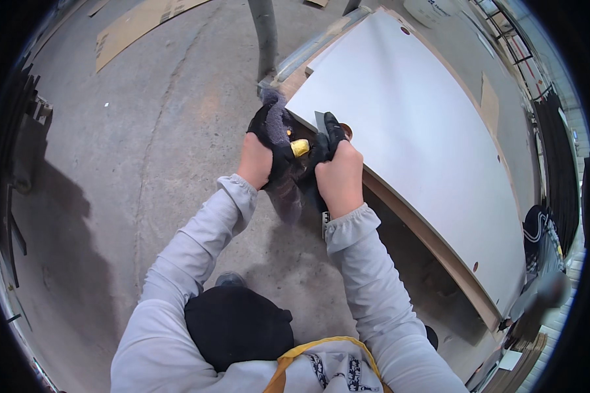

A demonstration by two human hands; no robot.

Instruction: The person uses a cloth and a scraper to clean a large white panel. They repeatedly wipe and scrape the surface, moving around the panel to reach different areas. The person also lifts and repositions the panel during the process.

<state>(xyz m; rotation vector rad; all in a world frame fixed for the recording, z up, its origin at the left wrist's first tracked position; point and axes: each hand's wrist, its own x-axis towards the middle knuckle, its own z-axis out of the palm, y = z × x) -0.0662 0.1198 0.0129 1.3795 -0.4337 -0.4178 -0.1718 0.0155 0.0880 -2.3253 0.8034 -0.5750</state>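
Both my hands wear dark gloves and are together at the near left corner of a white board (pixel 406 150) with wooden edges. My left hand (pixel 265 141) is closed around a crumpled purplish, fuzzy-looking strip (pixel 275 118); darker translucent material hangs below it. A small yellow piece (pixel 300 147) shows between my hands; which one holds it I cannot tell. My right hand (pixel 334 164) is closed on a grey flat blade (pixel 320 120), held upright against the board's edge. A round copper-coloured item (pixel 347 131) is partly hidden behind my right fingers.
Flat cardboard sheets (pixel 137 29) lie on the concrete floor (pixel 144 131) beyond me. A grey post (pixel 264 33) stands by the board's far left corner. Dark stacked lengths of material (pixel 23 164) line the left side. At the right are a rack (pixel 518 46) and a blurred person (pixel 541 239).
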